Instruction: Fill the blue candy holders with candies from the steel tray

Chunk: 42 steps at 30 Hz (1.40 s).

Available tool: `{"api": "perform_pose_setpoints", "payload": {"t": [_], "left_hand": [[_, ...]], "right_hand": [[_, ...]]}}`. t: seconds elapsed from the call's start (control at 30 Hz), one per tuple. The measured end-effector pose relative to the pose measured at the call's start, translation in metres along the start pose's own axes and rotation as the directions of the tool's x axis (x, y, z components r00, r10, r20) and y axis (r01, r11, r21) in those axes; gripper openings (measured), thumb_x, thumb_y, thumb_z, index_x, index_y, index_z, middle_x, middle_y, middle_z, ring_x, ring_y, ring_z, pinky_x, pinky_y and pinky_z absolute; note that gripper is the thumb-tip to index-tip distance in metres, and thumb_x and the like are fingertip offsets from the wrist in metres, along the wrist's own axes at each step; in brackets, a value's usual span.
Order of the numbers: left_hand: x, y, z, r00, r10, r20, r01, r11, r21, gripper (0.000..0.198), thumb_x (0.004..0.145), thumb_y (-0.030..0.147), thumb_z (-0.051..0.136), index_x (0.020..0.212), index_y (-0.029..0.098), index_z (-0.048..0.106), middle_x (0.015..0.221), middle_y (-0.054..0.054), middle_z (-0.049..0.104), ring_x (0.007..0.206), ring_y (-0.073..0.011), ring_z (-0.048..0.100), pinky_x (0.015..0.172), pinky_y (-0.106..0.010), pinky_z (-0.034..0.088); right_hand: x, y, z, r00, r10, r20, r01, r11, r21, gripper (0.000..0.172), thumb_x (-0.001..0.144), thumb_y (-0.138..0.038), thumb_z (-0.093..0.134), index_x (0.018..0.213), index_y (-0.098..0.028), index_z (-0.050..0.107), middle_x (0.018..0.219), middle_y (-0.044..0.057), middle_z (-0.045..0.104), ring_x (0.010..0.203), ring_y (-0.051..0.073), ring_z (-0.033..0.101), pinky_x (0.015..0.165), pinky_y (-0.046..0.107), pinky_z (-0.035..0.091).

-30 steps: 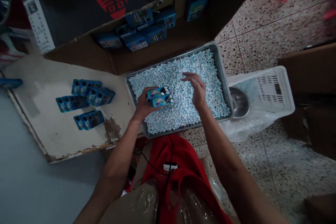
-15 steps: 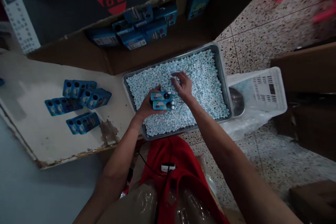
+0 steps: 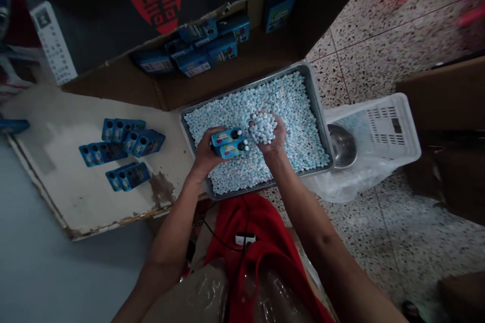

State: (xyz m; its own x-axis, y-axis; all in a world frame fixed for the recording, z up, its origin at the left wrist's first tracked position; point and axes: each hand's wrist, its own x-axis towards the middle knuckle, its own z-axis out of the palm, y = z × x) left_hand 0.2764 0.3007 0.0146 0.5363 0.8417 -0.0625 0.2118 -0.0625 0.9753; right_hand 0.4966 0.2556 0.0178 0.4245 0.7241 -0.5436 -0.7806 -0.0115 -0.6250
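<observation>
My left hand is closed round two small blue boxes, held side by side over the left part of a grey tray. Each box has a dark round hole at its right end, with a few white balls at it. My right hand, palm up and cupped, carries a heap of small white and pale blue candy-like balls, just right of the boxes. Many more such balls fill the tray below both hands.
Several blue boxes stand in groups on the worn white table. Behind the tray, a large cardboard box lies on its side with more blue boxes inside. A metal bowl and a white plastic basket are at the right.
My right hand has turned from reaching fingers-down into the balls to palm up, now with a heap in it. My left hand has tilted the two boxes slightly and shifted them a little left.
</observation>
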Motion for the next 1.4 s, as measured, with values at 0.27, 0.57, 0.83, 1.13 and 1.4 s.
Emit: {"api": "perform_pose_setpoints", "payload": {"t": [0.27, 0.57, 0.83, 1.13, 1.4], "left_hand": [[-0.007, -0.003, 0.009, 0.999, -0.053, -0.013, 0.054, 0.990, 0.128, 0.084, 0.061, 0.047, 0.101, 0.131, 0.023, 0.062, 0.132, -0.008, 0.075, 0.118, -0.0291, 0.074, 0.105, -0.042, 0.061], [-0.009, -0.004, 0.017, 0.998, 0.042, -0.041, -0.034, 0.982, 0.184, 0.079, 0.066, 0.035, 0.099, 0.134, 0.026, 0.061, 0.129, -0.005, 0.077, 0.114, -0.0268, 0.077, 0.101, -0.041, 0.064], [-0.014, -0.012, 0.020, 0.996, 0.046, -0.076, -0.036, 0.992, 0.119, 0.082, 0.063, 0.039, 0.100, 0.135, 0.027, 0.064, 0.130, -0.008, 0.076, 0.117, -0.0299, 0.076, 0.102, -0.046, 0.065], [-0.004, -0.017, 0.019, 0.984, 0.154, -0.085, -0.144, 0.983, 0.113, 0.079, 0.065, 0.042, 0.100, 0.134, 0.029, 0.063, 0.129, -0.007, 0.076, 0.117, -0.0302, 0.077, 0.103, -0.049, 0.065], [-0.001, -0.033, 0.020, 0.991, 0.069, -0.119, -0.065, 0.997, 0.041, 0.090, 0.061, 0.053, 0.102, 0.135, 0.026, 0.057, 0.129, -0.009, 0.075, 0.117, -0.0284, 0.077, 0.100, -0.042, 0.065]], "right_hand": [[-0.054, -0.028, 0.041, 0.962, -0.159, 0.223, 0.176, 0.982, -0.061, 0.027, 0.087, -0.052, 0.064, 0.086, -0.026, 0.073, 0.101, 0.004, 0.078, 0.092, 0.022, 0.075, 0.089, 0.042, 0.064], [-0.059, -0.030, 0.049, 0.936, -0.230, 0.265, 0.270, 0.955, -0.125, 0.039, 0.087, -0.065, 0.067, 0.091, -0.027, 0.076, 0.100, 0.004, 0.075, 0.084, 0.022, 0.071, 0.084, 0.041, 0.063], [-0.060, -0.028, 0.057, 0.872, -0.305, 0.382, 0.375, 0.919, -0.121, 0.040, 0.091, -0.063, 0.062, 0.077, -0.027, 0.067, 0.080, 0.005, 0.062, 0.084, 0.023, 0.063, 0.087, 0.042, 0.057], [-0.063, -0.014, 0.061, 0.816, -0.355, 0.457, 0.500, 0.830, -0.249, 0.048, 0.093, -0.070, 0.062, 0.073, -0.026, 0.066, 0.078, 0.005, 0.064, 0.085, 0.024, 0.065, 0.089, 0.043, 0.057], [-0.061, -0.013, 0.015, 0.769, -0.340, 0.542, 0.615, 0.625, -0.481, 0.049, 0.105, -0.065, 0.044, 0.115, -0.030, 0.077, 0.150, 0.003, 0.066, 0.151, 0.027, 0.055, 0.132, 0.054, 0.039]]}}
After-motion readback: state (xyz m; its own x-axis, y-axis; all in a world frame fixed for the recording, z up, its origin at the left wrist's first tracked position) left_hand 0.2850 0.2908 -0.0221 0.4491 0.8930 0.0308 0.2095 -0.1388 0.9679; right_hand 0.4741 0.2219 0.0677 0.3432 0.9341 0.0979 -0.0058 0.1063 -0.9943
